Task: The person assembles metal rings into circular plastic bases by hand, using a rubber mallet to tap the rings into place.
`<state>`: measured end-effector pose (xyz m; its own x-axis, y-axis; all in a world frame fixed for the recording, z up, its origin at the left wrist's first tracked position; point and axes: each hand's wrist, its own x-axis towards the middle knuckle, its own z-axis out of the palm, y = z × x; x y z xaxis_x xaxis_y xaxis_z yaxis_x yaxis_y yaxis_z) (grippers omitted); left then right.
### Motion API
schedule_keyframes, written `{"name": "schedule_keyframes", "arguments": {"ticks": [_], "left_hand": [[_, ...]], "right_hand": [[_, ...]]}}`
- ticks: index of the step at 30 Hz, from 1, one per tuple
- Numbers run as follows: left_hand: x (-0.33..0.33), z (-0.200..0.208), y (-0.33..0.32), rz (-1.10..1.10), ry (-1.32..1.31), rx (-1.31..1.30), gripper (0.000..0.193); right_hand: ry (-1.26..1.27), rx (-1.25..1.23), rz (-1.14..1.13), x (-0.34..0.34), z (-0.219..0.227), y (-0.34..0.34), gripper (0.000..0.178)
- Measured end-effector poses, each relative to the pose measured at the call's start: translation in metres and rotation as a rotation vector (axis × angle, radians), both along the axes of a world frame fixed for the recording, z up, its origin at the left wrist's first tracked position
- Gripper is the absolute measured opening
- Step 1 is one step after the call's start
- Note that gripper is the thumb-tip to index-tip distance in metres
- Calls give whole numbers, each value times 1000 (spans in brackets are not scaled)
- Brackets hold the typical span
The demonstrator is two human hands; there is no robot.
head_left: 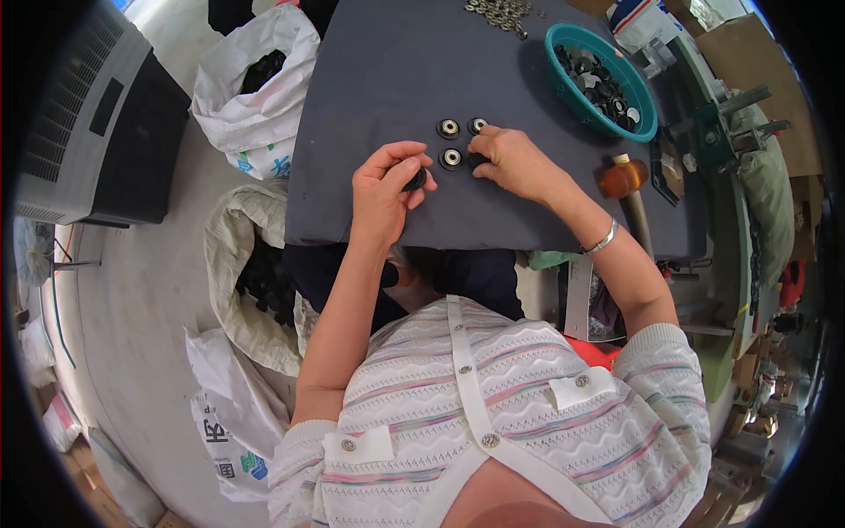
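My left hand (385, 188) is closed around a small black round part (415, 180), which shows between the thumb and fingers above the near half of the grey table. To its right, my right hand (519, 164) pinches another dark round part (476, 160) at the table top, mostly covered by the fingers. Beside the fingertips lie black wheels with metal bearing centres: one at the far left (448, 128), one nearer (451, 159), and one at the far right (478, 125), partly behind my right hand.
A teal basket (649, 121) of black and grey parts stands at the far right. Small metal rings (500, 12) are heaped at the far edge. A mallet (624, 178) with an amber head lies right of my forearm. White sacks (231, 113) of black parts stand left of the table.
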<state>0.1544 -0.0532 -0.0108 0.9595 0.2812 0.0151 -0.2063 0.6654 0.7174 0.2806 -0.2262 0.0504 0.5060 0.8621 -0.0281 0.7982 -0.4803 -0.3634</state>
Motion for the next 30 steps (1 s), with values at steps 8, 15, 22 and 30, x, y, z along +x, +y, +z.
{"name": "schedule_keyframes", "arguments": {"ticks": [8, 15, 22, 30], "left_hand": [[-1, -2, 6, -14, -13, -43, 18], [-10, 12, 3, -59, 152, -158, 25], [-16, 16, -26, -47, 283, -276, 24], [-36, 9, -32, -212, 344, -321, 24]], "right_hand": [[-112, -89, -137, -19, 3, -25, 30], [-278, 110, -202, -62, 26, -18, 33], [-328, 410, 87, -84, 0, 11, 28], [-225, 442, 184, -102, -3, -7, 14]]}}
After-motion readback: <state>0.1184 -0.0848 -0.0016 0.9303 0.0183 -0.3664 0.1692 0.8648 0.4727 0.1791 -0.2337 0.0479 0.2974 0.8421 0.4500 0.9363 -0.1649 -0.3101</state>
